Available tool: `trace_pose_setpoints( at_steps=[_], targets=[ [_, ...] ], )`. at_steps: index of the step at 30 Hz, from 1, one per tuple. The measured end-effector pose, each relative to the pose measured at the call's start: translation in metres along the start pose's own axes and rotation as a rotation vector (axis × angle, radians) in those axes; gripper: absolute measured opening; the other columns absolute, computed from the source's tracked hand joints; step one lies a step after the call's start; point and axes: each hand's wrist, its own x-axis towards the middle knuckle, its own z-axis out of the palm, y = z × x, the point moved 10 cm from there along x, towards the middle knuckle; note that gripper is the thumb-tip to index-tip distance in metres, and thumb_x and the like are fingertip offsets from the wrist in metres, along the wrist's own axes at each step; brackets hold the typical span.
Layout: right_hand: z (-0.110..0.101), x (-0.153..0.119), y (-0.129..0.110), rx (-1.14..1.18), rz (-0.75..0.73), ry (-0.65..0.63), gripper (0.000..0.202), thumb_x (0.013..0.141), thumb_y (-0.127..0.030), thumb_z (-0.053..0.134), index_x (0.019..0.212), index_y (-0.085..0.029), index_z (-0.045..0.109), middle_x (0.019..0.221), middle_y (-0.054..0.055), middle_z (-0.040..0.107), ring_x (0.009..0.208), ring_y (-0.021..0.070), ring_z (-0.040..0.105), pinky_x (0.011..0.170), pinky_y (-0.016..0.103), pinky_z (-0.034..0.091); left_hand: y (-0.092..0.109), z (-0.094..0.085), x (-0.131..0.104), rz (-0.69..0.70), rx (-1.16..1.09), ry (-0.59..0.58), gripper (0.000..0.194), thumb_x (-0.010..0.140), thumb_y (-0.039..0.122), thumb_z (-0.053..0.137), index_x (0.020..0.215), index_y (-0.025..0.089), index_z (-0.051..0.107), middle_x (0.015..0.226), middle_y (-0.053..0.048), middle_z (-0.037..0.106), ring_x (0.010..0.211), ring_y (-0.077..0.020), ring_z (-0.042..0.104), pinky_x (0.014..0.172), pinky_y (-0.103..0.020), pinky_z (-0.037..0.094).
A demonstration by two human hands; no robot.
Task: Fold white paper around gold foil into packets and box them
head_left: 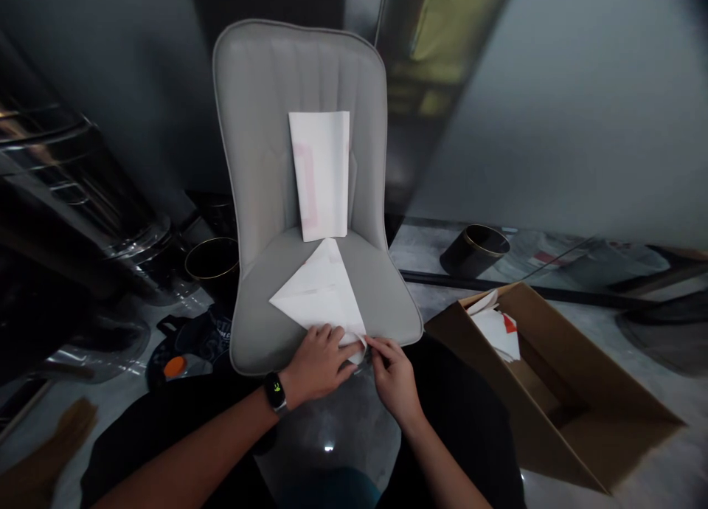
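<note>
A folded white sheet of paper (324, 291) lies on the seat of a grey chair (259, 339), one point toward the backrest. Across its near edge rests my left hand (321, 358), fingers spread and pressing the paper down; a dark watch sits on that wrist. My right hand (394, 376) pinches the paper's near right corner between thumb and forefinger, close to the left fingertips. Behind it, a second folded white paper (324, 177) with faint pink print leans upright against the backrest.
To the right stands an open cardboard box (558, 347) with folded white papers (498, 332) inside. A black bin (213, 262) and a dark bag (202, 336) are left of the chair. Another person's hand (74, 424) shows at lower left. Reflective panels rise behind the chair.
</note>
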Motion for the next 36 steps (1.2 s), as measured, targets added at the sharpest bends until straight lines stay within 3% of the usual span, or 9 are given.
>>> trace_pose_setpoints(
  at_steps=[6, 10, 12, 15, 23, 30, 36],
  targets=[
    [0.005, -0.011, -0.019, -0.357, -0.222, -0.051, 0.051, 0.094, -0.011, 0.043, 0.137, -0.025, 0.066, 0.127, 0.012, 0.068, 0.116, 0.0286, 0.064, 0.099, 0.048, 0.055, -0.012, -0.008, -0.004, 0.048, -0.182, 0.02, 0.035, 0.097, 0.038, 0.063, 0.131, 0.027, 0.063, 0.11, -0.008, 0.057, 0.103, -0.0275, 0.055, 0.092, -0.044, 0.047],
    [0.021, -0.02, -0.033, -0.559, -0.377, -0.173, 0.077, 0.091, -0.003, 0.041, 0.163, -0.024, 0.028, 0.157, 0.011, 0.048, 0.146, 0.0295, 0.042, 0.114, 0.054, 0.043, -0.028, -0.014, -0.008, 0.032, -0.295, 0.069, 0.029, 0.1, 0.021, 0.056, 0.127, 0.027, 0.065, 0.112, -0.006, 0.056, 0.103, -0.0218, 0.056, 0.094, -0.037, 0.048],
    [0.03, -0.024, -0.037, -0.619, -0.411, -0.248, 0.086, 0.088, -0.001, 0.039, 0.166, -0.022, 0.008, 0.164, 0.01, 0.038, 0.153, 0.0283, 0.031, 0.119, 0.058, 0.035, -0.033, -0.011, -0.008, 0.01, -0.288, 0.073, 0.026, 0.1, 0.018, 0.056, 0.123, 0.026, 0.067, 0.109, -0.005, 0.057, 0.1, -0.0211, 0.056, 0.092, -0.036, 0.048],
    [0.043, -0.027, -0.038, -0.684, -0.401, -0.336, 0.094, 0.084, -0.003, 0.04, 0.165, -0.017, -0.007, 0.168, 0.011, 0.027, 0.156, 0.0295, 0.022, 0.121, 0.065, 0.027, -0.033, -0.007, -0.008, -0.006, -0.277, 0.077, 0.023, 0.099, 0.017, 0.057, 0.119, 0.025, 0.068, 0.106, -0.005, 0.058, 0.099, -0.0213, 0.055, 0.091, -0.037, 0.048],
    [0.053, -0.028, -0.034, -0.731, -0.353, -0.369, 0.1, 0.081, -0.006, 0.045, 0.164, -0.013, -0.01, 0.17, 0.014, 0.017, 0.157, 0.032, 0.015, 0.122, 0.067, 0.022, -0.031, -0.006, -0.005, -0.041, -0.243, 0.088, 0.025, 0.098, 0.016, 0.058, 0.12, 0.025, 0.068, 0.103, -0.005, 0.059, 0.097, -0.0224, 0.055, 0.09, -0.039, 0.047],
    [0.031, -0.025, -0.027, -0.662, -0.362, -0.299, 0.091, 0.088, -0.002, 0.036, 0.165, -0.025, -0.008, 0.165, 0.008, 0.034, 0.155, 0.0301, 0.024, 0.12, 0.069, 0.025, -0.035, -0.002, -0.006, -0.038, -0.274, 0.115, 0.025, 0.1, 0.022, 0.059, 0.123, 0.026, 0.067, 0.105, -0.005, 0.06, 0.1, -0.0229, 0.055, 0.092, -0.04, 0.046],
    [0.028, -0.031, -0.026, -0.755, -0.385, -0.309, 0.092, 0.088, -0.003, 0.041, 0.165, -0.022, -0.004, 0.165, 0.007, 0.034, 0.155, 0.0334, 0.023, 0.119, 0.071, 0.025, -0.028, 0.002, -0.003, -0.059, -0.139, 0.067, 0.043, 0.102, 0.021, 0.054, 0.144, 0.029, 0.052, 0.109, -0.006, 0.06, 0.096, -0.0243, 0.056, 0.09, -0.042, 0.047]
  ],
)
